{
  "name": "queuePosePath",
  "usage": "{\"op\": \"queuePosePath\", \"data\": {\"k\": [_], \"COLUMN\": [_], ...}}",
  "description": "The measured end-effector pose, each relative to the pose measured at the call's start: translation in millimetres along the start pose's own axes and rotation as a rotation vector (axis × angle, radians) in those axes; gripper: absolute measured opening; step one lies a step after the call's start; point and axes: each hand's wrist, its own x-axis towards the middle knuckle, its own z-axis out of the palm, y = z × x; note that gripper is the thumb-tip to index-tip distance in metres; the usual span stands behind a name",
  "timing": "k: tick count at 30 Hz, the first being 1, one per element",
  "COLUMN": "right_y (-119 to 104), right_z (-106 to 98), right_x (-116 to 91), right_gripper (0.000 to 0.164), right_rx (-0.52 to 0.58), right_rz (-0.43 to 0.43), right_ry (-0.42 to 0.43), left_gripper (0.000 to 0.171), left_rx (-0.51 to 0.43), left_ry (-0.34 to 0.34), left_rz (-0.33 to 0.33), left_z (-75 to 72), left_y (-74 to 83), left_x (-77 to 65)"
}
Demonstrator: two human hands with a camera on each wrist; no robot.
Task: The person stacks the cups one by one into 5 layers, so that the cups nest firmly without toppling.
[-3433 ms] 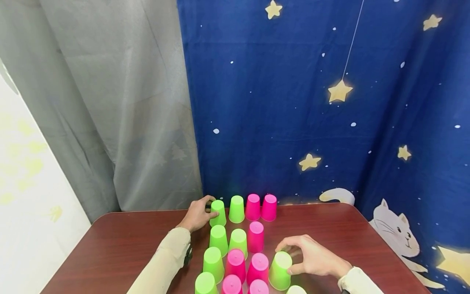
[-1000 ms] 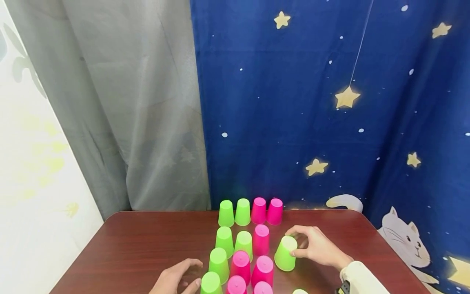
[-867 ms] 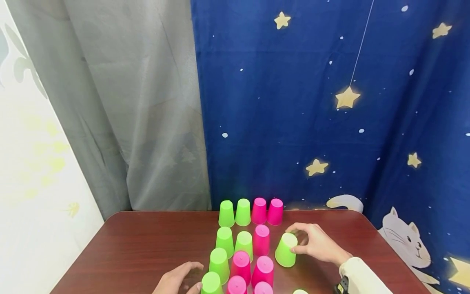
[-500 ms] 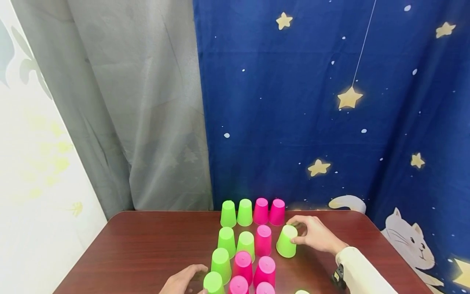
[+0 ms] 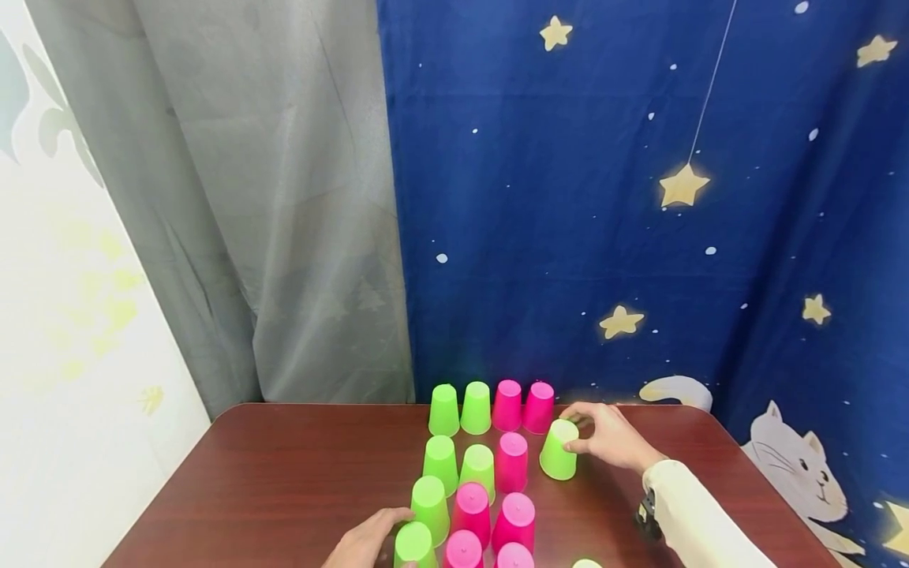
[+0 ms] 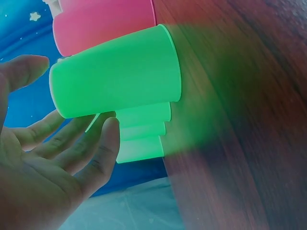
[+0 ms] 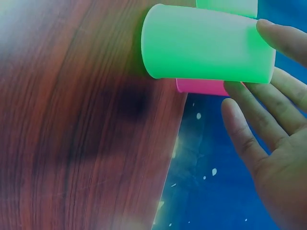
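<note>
- since earlier, the right hand point(image 5: 612, 436) has moved the held green cup point(image 5: 558, 453) farther back, now just front-right of the pink corner cup point(image 5: 539, 408).
- its curved thumb and fingers pinch that cup.
- left hand point(image 5: 365, 541), well front-left of the pink corner cup, wide, fingers loosely around the near green cup point(image 5: 416, 544); contact cannot be told.

You can read no words, brands or numbers in any of the three views. On the worktop point(image 5: 305, 465), the tiny mark on top of the pink cup point(image 5: 472, 517) is too small for you to make out, as is any marking on the dark wrist device point(image 5: 648, 514) over the worktop's right part. Behind the worktop, your blue curtain point(image 5: 525, 205) bears only pictures: stars and a cat.
</note>
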Motion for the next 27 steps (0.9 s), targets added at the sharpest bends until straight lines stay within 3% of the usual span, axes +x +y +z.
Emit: {"op": "queuePosePath", "data": {"k": [8, 19, 27], "right_y": [9.4, 22.9, 25.8], "right_z": [-1.9, 0.1, -3.7], "right_x": [11.6, 23.7, 29.8], "right_gripper": [0.036, 0.034, 0.035], "right_rx": [0.031, -0.019, -0.034], "right_rz": [0.086, 0.167, 0.221], "right_ry": [0.039, 0.134, 0.15], "left_gripper": [0.049, 0.051, 0.049], "left_rx": [0.003, -0.028, -0.05], "left_ry": [-0.016, -0.022, -0.023], "left_rz": [0.022, -0.001, 0.022], "left_z": [-0.5, 0.2, -2.7], "left_y": [-1.6, -3.2, -1.5], "left_x": [1.7, 1.9, 2.2]}}
